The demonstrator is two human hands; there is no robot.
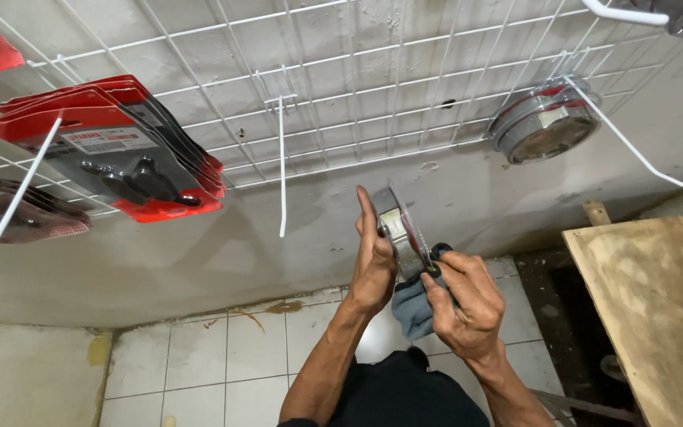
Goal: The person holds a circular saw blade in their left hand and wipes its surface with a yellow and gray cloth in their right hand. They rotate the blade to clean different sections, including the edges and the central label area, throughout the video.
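Head cam, looking down along a wall w/ white wire grid (341, 87). L hand (373, 265) upright, palm pressed flat against the back of a clear blister pack (401, 229) holding a round metal part w/ red card insert; fingers extended up along the pack, thumb side wrapped at its lower edge, so it is grasping the pack. Pack held edge-on to cam, tilted slightly, in front of the wall below the grid, between both hands. R hand (464, 304) clenched around a grey-blue cloth (414, 308), fingertips pinching at the pack's lower right edge; cloth bunched under the palm, hanging just below the pack. Whether cloth touches the pack face: can't tell. Empty white hook (281, 170) sticks out of the grid just left of the pack, near but apart. Upper right: similar round packaged part (545, 122) hanging on another hook. Left: stack of red-backed blister packs (124, 154) w/ dark parts, on a hook, well apart from hands. Wooden board (658, 300) at right. White floor tiles (223, 356) below; dark shirt at bottom centre.
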